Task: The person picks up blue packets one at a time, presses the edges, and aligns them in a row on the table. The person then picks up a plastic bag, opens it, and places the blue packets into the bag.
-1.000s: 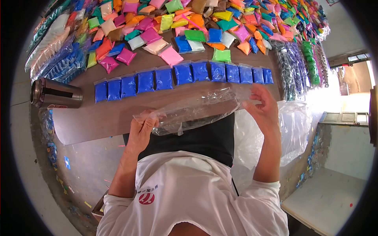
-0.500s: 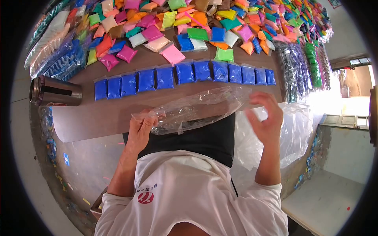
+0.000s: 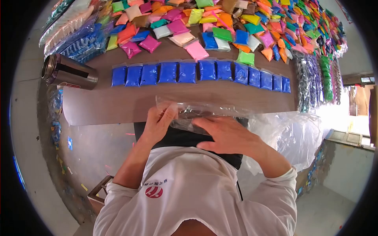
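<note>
My left hand [image 3: 160, 120] pinches one end of a clear plastic bag [image 3: 212, 109], which stretches to the right above my lap at the table's front edge. Lying against the bag's near side is my right hand [image 3: 226, 135], fingers stretched out and thumb apart. Beyond the bag, a row of blue packets [image 3: 168, 72] runs across the table [image 3: 130, 104], side by side.
Loose packets in many colours [image 3: 224, 19] are heaped at the back. A metal flask [image 3: 73, 72] lies on its side at left. Strips of packets hang at right [image 3: 326, 78], above a big clear plastic sheet [image 3: 287, 131]. Bundled packets [image 3: 78, 43] fill the back left.
My right hand has swung left and down, from beyond the bag's right end to its middle. The bag looks flatter and narrower. My left hand keeps its hold, and the view has shifted.
</note>
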`<state>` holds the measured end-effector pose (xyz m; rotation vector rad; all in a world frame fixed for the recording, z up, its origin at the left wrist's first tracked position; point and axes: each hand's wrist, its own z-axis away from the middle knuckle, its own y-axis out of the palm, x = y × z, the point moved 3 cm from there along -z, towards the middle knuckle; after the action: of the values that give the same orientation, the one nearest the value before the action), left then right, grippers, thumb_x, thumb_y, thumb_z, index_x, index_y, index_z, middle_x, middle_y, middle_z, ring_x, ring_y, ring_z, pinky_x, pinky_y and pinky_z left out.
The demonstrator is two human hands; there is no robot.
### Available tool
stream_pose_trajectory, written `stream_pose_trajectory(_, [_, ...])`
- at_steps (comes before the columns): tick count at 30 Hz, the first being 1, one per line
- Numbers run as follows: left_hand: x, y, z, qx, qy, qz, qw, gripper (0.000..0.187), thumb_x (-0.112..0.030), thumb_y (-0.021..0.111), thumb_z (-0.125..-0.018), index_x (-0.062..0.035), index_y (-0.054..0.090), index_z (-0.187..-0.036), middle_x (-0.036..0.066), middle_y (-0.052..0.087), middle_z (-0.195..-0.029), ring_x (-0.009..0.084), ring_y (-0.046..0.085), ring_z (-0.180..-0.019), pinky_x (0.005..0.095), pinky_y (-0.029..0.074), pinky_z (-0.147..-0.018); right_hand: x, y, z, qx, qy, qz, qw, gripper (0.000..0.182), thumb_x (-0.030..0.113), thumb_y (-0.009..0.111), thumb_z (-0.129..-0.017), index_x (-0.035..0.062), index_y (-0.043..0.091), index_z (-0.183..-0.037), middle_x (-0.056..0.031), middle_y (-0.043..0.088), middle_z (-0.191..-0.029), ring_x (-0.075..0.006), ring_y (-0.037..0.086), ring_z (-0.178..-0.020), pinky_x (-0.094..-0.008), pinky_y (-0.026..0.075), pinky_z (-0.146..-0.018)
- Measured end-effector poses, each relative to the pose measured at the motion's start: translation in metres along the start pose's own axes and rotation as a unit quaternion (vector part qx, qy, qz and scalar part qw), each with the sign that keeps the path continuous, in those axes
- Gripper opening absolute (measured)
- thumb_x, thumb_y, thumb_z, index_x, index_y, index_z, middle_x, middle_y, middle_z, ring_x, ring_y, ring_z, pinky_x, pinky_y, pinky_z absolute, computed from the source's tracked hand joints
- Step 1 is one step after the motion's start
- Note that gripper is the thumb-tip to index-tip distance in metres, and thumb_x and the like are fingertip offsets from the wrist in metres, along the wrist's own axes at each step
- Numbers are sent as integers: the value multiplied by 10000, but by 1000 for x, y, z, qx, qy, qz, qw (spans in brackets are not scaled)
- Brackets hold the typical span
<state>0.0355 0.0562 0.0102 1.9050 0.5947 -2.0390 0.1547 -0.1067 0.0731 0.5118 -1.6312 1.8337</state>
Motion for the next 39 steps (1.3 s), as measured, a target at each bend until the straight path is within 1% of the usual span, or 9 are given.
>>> stream_pose_trajectory(6, [8,-5,-3,1,5,30,1000,333,-283,526,-989,-21,613,-803,-45,476,-654,44,394,-625,234,319,-516,11,35,-39,31,43,-159,986,196,150,694,-753,15,552,-754,-124,593,-965,-325,574,-948,-405,467,-824])
stream_pose_trajectory(9, [11,-4,-1,2,-18,29,999,323,-282,532,-986,-22,615,-813,-47,482,-664,48,405,-630,235,327,-521,14,43,-43,22,-7,-152,988,179,70,659,-726,10,497,-680,-145,573,-1000,-330,551,-986,-409,447,-841])
stream_pose_trajectory(15, [2,3,-5,-13,12,9,1000,281,-252,533,-983,-20,638,-864,-38,535,-706,65,444,-662,251,375,-569,24,47,-32,-102,-117,13,988,158,143,665,-732,25,608,-820,-160,556,-1147,-344,527,-1102,-441,438,-931])
stream_pose_trajectory(18, [10,-4,-3,-21,-7,24,999,268,-230,532,-982,-12,650,-882,-28,567,-731,68,465,-682,259,392,-595,17,37,-19,-4,21,-55,998,299,217,695,-744,40,622,-974,-153,564,-1171,-340,521,-1143,-448,428,-966])
stream_pose_trajectory(23, [34,-24,0,-68,-38,89,993,267,-204,522,-986,8,659,-900,-15,597,-758,65,490,-699,248,396,-609,-20,15,40,-7,149,152,977,385,246,723,-755,47,592,-1058,-139,583,-1142,-321,543,-1108,-433,446,-931])
stream_pose_trajectory(27, [6,-5,-2,30,-38,55,997,308,-246,506,-997,2,667,-913,-8,611,-779,66,494,-706,231,401,-634,-31,4,73,-70,179,245,950,424,219,737,-747,45,584,-1102,-134,594,-1122,-321,555,-1080,-423,467,-889])
stream_pose_trajectory(34, [6,-6,-12,-18,-10,47,999,331,-261,486,-1008,4,636,-878,4,611,-787,77,508,-739,234,412,-674,7,3,30,-130,78,-5,988,383,165,703,-763,33,523,-1074,-153,613,-1013,-354,591,-933,-440,484,-810])
stream_pose_trajectory(37, [3,-10,-10,-21,-39,43,998,347,-270,489,-1006,3,620,-836,12,621,-795,80,510,-759,237,412,-694,1,12,5,-63,105,-23,992,301,159,692,-780,42,573,-1031,-141,611,-1009,-314,588,-932,-425,473,-816])
stream_pose_trajectory(39, [13,-16,-9,-38,-57,46,997,358,-279,488,-1006,0,615,-822,15,629,-804,82,507,-763,238,409,-703,-1,20,-2,-57,18,18,998,204,135,668,-788,53,591,-959,-114,611,-1016,-305,594,-898,-426,477,-782])
